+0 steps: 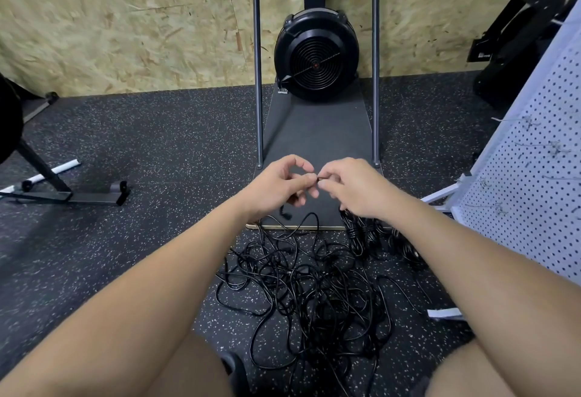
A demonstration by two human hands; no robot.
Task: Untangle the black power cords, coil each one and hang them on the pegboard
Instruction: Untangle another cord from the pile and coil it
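A person's left hand (276,184) and right hand (352,189) meet above a speckled rubber floor (141,145), the fingertips of both pinching the same short stretch of thin black cord (320,179) between them. One plug end (286,215) dangles just below the left hand.

Beneath the outstretched forearms, a tangle of black power cords (308,286) sprawls across the floor between the person's knees, its glossy loops crossing and overlapping with several plugs caught in the knot. Just beside it, to the right and under the right wrist, lie a few cords already wound into tight bundles (371,239), touching the edge of a dark flat platform (317,145).

A white pegboard (534,176) leans at the right edge, its wire hooks bare. A black round fan housing (316,54) stands at the platform's far end, between two upright metal poles (257,66), against a chipboard wall (125,19).
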